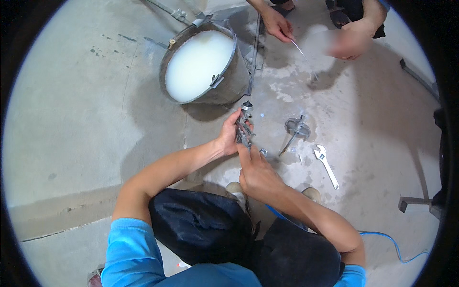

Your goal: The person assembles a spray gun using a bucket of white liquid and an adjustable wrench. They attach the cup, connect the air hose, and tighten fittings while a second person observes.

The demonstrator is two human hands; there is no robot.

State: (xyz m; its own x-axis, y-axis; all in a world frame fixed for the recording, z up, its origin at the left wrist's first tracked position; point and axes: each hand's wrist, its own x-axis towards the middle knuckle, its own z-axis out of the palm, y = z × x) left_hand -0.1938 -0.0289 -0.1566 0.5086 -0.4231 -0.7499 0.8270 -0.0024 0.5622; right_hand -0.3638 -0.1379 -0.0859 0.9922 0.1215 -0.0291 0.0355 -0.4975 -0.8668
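Note:
My left hand [230, 131] is wrapped round a grey metal spray gun [246, 114], held upright above the floor between my knees and the bucket. The fingers of my right hand [258, 173] are closed at the lower end of the gun; any small part between them is hidden. To the right of the gun, a round metal cup lid with a thin tube [297, 127] lies on the floor. An adjustable wrench [327, 167] rests farther right. Close beside my right hand is a small metal ring-like part [263, 152].
A dark bucket [244, 79] of whitish liquid stands ahead to the left. Across from me, another person's hands [278, 25] hold a thin rod and something blurred. A blue hose [397, 246] runs along the floor at right, near metal legs [415, 201]. Wet patches mark the concrete.

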